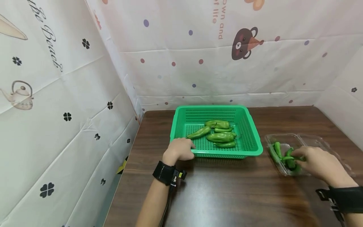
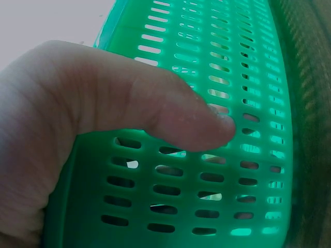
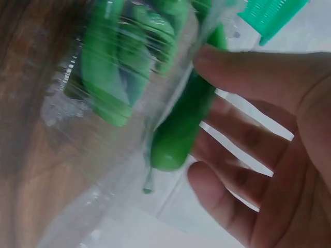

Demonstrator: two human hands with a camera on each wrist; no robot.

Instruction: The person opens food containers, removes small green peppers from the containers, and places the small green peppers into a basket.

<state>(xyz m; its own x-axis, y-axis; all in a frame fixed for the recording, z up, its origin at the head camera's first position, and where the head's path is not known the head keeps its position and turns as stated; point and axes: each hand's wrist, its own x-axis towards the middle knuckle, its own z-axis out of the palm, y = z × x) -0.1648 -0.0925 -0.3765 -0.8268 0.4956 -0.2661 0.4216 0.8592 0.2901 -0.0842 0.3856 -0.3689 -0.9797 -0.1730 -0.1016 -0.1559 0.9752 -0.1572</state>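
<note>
My left hand (image 1: 179, 150) grips the near left corner of the green basket (image 1: 252, 138), fingers curled over its rim, thumb pressed on the slotted wall. Several green peppers (image 1: 220, 137) lie inside it. To the right on the surface (image 1: 227, 189), my right hand (image 1: 317, 164) pinches a green pepper (image 3: 181, 129) in the clear plastic tray (image 1: 312, 138).
</note>
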